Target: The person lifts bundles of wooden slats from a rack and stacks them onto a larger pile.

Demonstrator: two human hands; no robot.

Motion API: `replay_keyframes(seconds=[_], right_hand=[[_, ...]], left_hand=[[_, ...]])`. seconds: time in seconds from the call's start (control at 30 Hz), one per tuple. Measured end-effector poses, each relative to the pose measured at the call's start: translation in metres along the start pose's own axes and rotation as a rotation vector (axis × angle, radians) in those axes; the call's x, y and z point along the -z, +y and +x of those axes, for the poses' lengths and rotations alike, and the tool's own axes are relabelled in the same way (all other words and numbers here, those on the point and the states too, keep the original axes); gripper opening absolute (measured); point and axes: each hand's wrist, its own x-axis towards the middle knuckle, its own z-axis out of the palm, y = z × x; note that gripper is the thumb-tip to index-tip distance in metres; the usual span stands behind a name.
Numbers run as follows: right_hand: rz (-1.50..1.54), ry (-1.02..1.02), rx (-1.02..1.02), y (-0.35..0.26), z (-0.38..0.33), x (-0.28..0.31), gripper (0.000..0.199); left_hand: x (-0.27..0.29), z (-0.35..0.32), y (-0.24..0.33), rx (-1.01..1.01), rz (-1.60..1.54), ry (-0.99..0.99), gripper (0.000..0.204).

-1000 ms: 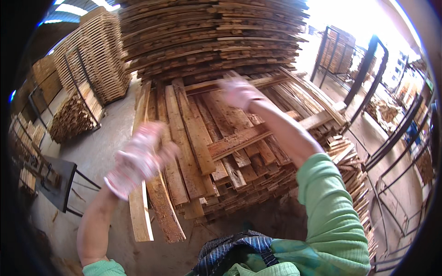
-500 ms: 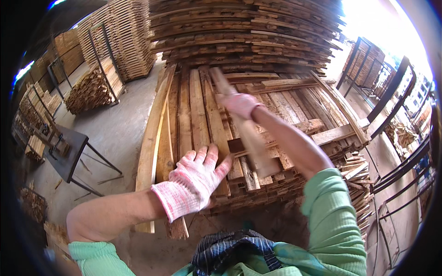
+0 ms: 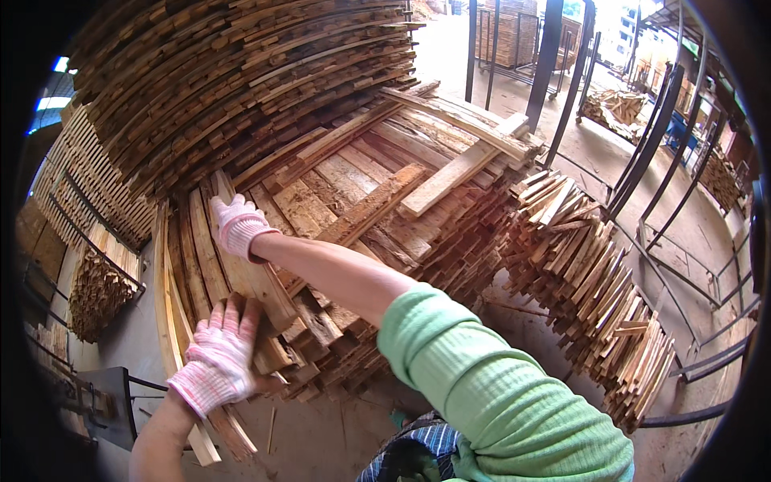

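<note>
My left hand [image 3: 217,357], in a pink-and-white knit glove, lies with fingers stretched out over the near ends of the boards at the stack's left side. Farther up, my gloved right hand [image 3: 239,225] grips a wooden board [image 3: 261,285] from above; its near end reaches the stack's front edge beside my left fingers. Several long boards [image 3: 197,241] lie side by side to the left of it. Beneath is the layered stack of lumber [image 3: 434,257], with loose boards such as a short, pale plank [image 3: 450,181] across its top.
A tall lumber stack [image 3: 257,80] rises behind the work. Many thin offcuts [image 3: 594,289] are piled along the right, next to dark metal rack posts [image 3: 650,136]. A dark table [image 3: 108,402] stands at lower left, with more bundled wood [image 3: 104,281] beyond it.
The view has turned to the right. My right hand has brought its board down onto the stack, beside the row of boards. My left hand stays spread on the near board ends.
</note>
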Motion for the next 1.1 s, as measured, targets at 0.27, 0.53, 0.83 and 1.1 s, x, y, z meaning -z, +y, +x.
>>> replay_keyframes(seconds=[0.27, 0.53, 0.83, 1.1], right_hand=[[0.063, 0.616, 0.695, 0.121, -0.194, 0.123, 0.033], [0.17, 0.157, -0.501, 0.483, -0.527, 0.129, 0.045], [0.418, 0.249, -1.68, 0.64, -0.901, 0.181, 0.049], [0.614, 0.695, -1.781, 0.763, -1.016, 0.222, 0.04]], left_hand=[[0.078, -0.007, 0.122, -0.206, 0.052, 0.251, 0.091], [0.203, 0.07, 0.48, -1.002, -0.069, 0.386, 0.046], [0.311, 0.141, 0.78, -1.583, -0.002, 0.425, 0.031], [0.228, 0.271, 1.015, -1.617, -0.062, -0.215, 0.039]])
